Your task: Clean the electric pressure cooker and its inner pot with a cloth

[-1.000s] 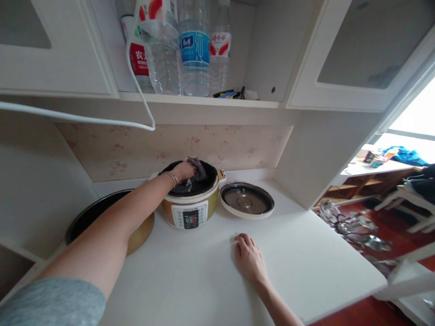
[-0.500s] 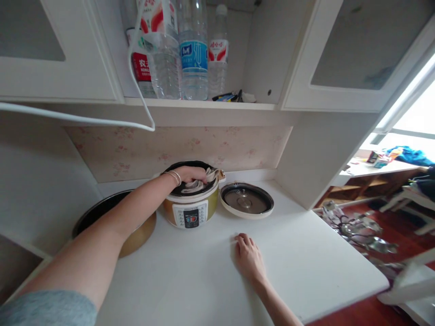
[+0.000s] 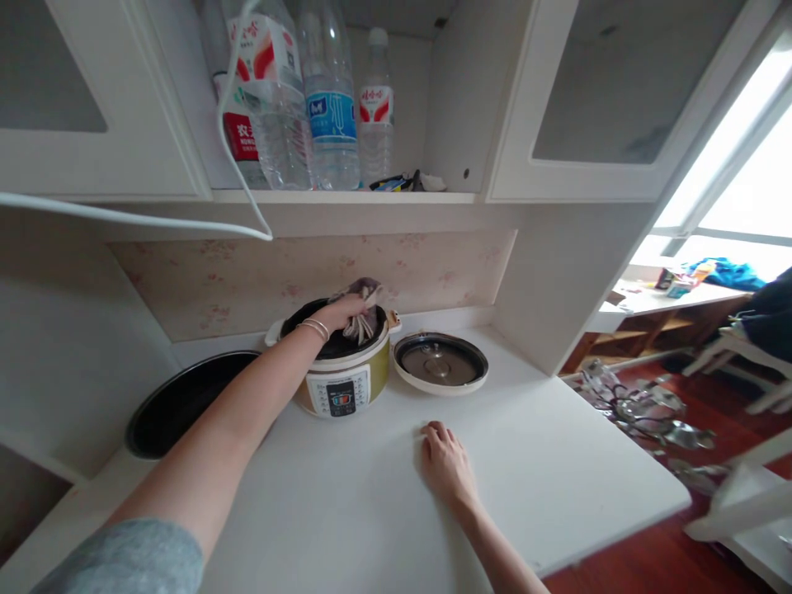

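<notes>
Crumpled grey cloth (image 3: pixel 360 307) gripped by left hand (image 3: pixel 344 313) atop round cooker (image 3: pixel 339 373); right hand (image 3: pixel 444 462) flat, empty.

Left arm is stretched way out, bare forearm with thin bangles at the wrist – the left hand (image 3: pixel 342 313) sits over the far side of the rice cooker (image 3: pixel 339 363), fingers clenched on a cloth (image 3: pixel 362 305). Right hand (image 3: pixel 444 462) lies flat, palm down, fingers together – near side of the cooker.

Olive-gold cooker (image 3: pixel 341 381) with black rim, seemingly grey-striped cloth (image 3: pixel 362 309), white counter (image 3: pixel 346 495), pink-flowered backsplash (image 3: pixel 247 276).
</notes>
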`<state>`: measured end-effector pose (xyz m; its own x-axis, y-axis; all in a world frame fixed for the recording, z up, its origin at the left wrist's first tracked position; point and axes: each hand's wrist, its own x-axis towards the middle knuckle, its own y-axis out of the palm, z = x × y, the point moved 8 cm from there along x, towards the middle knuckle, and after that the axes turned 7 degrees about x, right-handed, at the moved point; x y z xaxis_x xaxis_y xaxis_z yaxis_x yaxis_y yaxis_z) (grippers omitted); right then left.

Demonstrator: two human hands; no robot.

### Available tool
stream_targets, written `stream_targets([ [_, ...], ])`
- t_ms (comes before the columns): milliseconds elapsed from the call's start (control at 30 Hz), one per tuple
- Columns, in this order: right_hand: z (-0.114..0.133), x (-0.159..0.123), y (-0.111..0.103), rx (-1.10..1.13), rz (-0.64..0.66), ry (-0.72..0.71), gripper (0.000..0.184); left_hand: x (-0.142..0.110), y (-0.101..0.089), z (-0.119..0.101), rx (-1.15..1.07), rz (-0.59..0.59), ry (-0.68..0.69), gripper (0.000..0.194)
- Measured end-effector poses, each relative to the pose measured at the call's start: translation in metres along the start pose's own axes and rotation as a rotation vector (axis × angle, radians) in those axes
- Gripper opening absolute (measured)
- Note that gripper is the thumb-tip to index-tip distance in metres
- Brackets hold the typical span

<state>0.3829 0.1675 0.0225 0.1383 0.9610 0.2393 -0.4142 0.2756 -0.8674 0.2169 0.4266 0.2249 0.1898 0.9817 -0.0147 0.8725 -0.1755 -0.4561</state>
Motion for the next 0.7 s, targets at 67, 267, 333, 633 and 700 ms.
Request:
stream_targets([
  [67,0.0,-0.001,0.0,0.003,0.002,0.0,0.032,-0.017,0.01,-0.014,0.117,0.074,0.067,0.019],
  [267,0.002,-0.004,0.002,-0.013,0.019,-0.01,0.033,-0.11,0.051,-0.058,0.959,0.152,0.647,0.028],
  [333,0.002,-0.008,0.003,0.012,0.022,-0.024,0.034,-0.15,0.064,-0.061,1.143,0.067,0.841,0.03],
  [633,0.06,-0.084,-0.005,0.406,0.333,-0.27,0.026,-0.275,0.133,0.035,1.176,-0.005,0.918,0.034],
  [700,0.067,-0.098,-0.009,0.46,0.376,-0.252,0.024,-0.291,0.145,0.069,1.158,0.038,0.829,0.034],
])
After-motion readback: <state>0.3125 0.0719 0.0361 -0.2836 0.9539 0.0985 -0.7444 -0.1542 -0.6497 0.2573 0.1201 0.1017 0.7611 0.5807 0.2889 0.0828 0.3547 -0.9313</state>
